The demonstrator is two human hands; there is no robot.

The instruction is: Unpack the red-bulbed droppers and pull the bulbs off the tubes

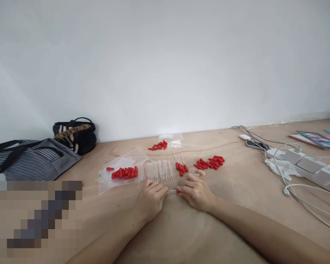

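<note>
My left hand [153, 196] pinches one end of a thin clear tube [172, 191]. At the tube's other end, a red rubber bulb [178, 191] is held in the fingers of my right hand [196, 190]. How far the tube sits inside the bulb is hidden by my fingertips. Just beyond the hands lies a row of loose clear tubes [158, 169]. Right of that row are several tubes with red bulbs on their ends, droppers [182, 168]. A heap of red bulbs [210, 162] lies behind my right hand.
Plastic zip bags [107, 183] lie at left with a pile of red bulbs [126, 172] on them. Farther back is a bag of clear tubes [176, 143] beside more bulbs [158, 145]. A striped bag [38, 159] stands left; a power strip [305, 168] and cables are right.
</note>
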